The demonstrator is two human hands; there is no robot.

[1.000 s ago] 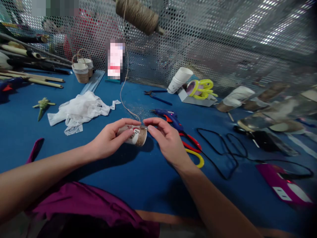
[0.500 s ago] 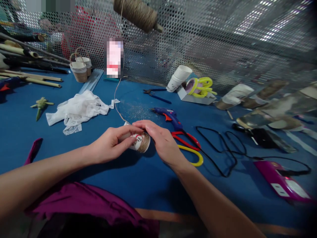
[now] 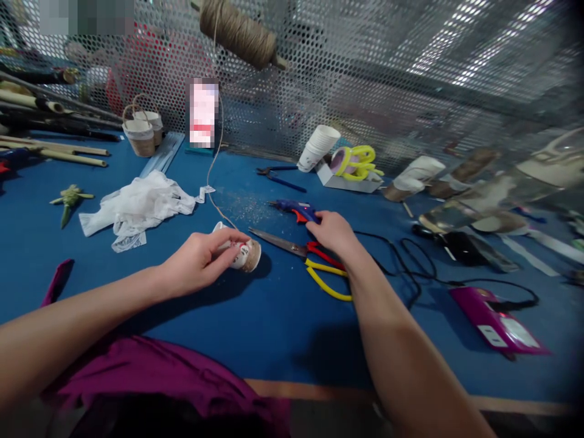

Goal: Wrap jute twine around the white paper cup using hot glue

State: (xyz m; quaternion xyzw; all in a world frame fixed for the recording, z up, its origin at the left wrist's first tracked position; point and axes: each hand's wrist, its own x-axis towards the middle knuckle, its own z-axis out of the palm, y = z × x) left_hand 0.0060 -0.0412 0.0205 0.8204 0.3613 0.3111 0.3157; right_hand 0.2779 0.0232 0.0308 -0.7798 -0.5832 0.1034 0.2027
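A small white paper cup (image 3: 238,255), lying on its side with twine wound round its rim end, is held by my left hand (image 3: 201,261). From the cup a strand of twine (image 3: 222,143) runs up to a spool (image 3: 238,33) hanging on the mesh. My right hand (image 3: 333,232) has its fingers closed round the handle of a blue glue gun (image 3: 296,208), whose nozzle points left. Scissors (image 3: 298,250) with red and yellow handles lie between the hands, partly under my right wrist.
White lace (image 3: 141,207) lies left on the blue table (image 3: 219,340). Behind are two small baskets (image 3: 140,137), a phone (image 3: 203,115), pliers (image 3: 285,178) and stacked cups (image 3: 317,148). Black cable loops right, near a purple power strip (image 3: 497,322).
My right hand has left the cup and moved right to the glue gun handle, uncovering the scissor blades. My left hand still holds the cup. The view has shifted slightly.
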